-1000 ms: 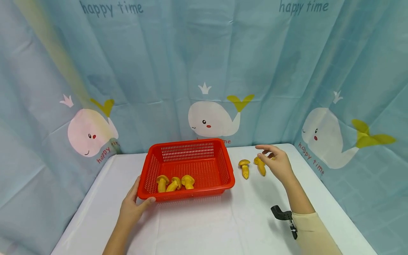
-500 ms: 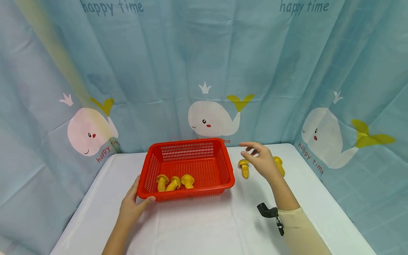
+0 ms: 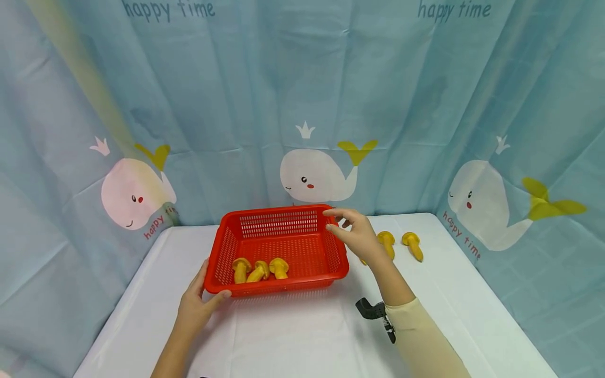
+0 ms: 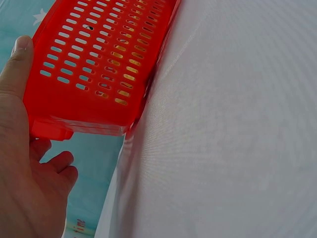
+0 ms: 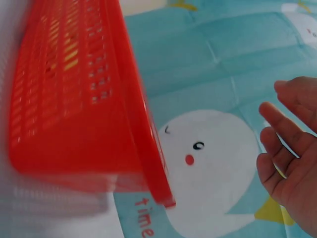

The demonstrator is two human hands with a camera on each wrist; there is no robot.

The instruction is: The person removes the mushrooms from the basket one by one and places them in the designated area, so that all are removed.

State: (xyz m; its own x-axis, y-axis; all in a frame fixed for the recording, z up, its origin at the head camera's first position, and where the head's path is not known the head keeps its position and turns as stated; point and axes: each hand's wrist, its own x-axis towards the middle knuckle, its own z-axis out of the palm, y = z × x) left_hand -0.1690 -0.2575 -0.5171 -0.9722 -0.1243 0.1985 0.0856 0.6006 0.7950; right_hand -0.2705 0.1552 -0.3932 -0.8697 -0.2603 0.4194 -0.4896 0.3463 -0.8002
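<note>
A red plastic basket [image 3: 283, 244] with slotted walls stands on the table, three yellow mushrooms [image 3: 259, 271] lying along its near left side. My left hand [image 3: 196, 304] grips the basket's near left corner; the left wrist view shows the thumb [image 4: 19, 64] at the rim and the other fingers bent below it. Over the basket's right rim hovers my right hand [image 3: 356, 236], holding nothing, fingers loosely bent and thumb apart. In the right wrist view, that hand [image 5: 292, 148] is apart from the basket [image 5: 84, 139].
Right of the basket lie a mushroom [image 3: 386, 244] and another mushroom [image 3: 413, 245]; the tip of a third shows under my right hand. A blue whale-print curtain [image 3: 312, 105] encloses the white table [image 3: 283, 336]. A black mount [image 3: 375, 311] sits at my right sleeve.
My right hand has moved left from above the mushrooms to the basket's right rim, uncovering the two mushrooms farther right. The left hand and basket have stayed put.
</note>
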